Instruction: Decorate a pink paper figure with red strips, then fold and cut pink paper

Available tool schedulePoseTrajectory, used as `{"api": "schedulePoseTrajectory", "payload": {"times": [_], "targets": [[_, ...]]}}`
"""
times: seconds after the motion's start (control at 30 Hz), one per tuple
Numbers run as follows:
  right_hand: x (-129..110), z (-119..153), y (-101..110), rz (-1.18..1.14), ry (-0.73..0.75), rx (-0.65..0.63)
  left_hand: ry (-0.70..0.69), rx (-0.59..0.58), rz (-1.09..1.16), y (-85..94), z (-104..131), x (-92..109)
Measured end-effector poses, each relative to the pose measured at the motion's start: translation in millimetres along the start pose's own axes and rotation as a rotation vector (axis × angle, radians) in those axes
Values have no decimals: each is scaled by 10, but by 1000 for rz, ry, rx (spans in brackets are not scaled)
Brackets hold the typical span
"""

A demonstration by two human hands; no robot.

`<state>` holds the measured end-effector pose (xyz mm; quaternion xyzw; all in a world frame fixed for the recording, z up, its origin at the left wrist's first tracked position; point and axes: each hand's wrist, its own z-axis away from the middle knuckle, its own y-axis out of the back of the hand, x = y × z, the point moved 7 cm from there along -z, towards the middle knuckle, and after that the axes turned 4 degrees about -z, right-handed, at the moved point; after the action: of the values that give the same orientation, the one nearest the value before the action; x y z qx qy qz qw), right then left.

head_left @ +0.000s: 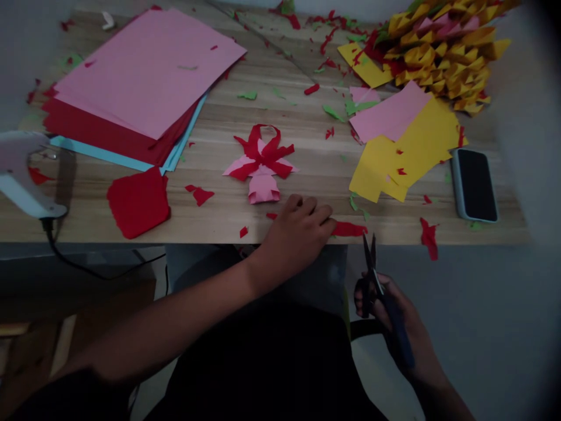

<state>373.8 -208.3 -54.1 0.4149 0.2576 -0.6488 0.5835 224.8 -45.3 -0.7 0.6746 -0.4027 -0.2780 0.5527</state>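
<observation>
My right hand [394, 310] grips a pair of dark-handled scissors [371, 263] in front of the table edge, blades slightly apart and tips pointing up toward the table. Close to those tips lies the end of a red paper strip [348, 228]. My left hand [302, 234] is over this strip near the front edge, fingers curled down on it; the fingertips are hidden beneath the hand. Just beyond the left hand sits a pink and red paper flower [262, 161] with pointed petals and a folded pink base.
Pink sheets [153, 70] lie stacked over red and blue ones at the left. Nearby are a red paper piece [138, 202] and a corded glue gun [26, 175]. Yellow paper [407, 152], a phone [475, 184] and a folded yellow paper piece [447, 58] occupy the right, among scattered scraps.
</observation>
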Motion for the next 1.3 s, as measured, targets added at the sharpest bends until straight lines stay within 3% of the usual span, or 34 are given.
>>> {"api": "schedulePoseTrajectory", "payload": {"times": [0.23,0.33,0.43,0.53,0.73,0.97,1.3], "targets": [[37,10,-17,10,45,1,137,16,36,26,27,-3],[143,85,-80,-57,30,-64,44,47,59,54,76,-9],[294,173,-186,-174,-40,-92,-25,27,54,29,140,35],[395,210,-335,-236,-79,-50,12,23,41,2,178,101],[281,129,-663,-291,-102,-55,168,102,127,0,220,141],[107,106,-604,-177,-106,2,229,269,163,-19,344,88],[118,232,-328,13,-56,-70,251,227,167,-44,304,89]]}}
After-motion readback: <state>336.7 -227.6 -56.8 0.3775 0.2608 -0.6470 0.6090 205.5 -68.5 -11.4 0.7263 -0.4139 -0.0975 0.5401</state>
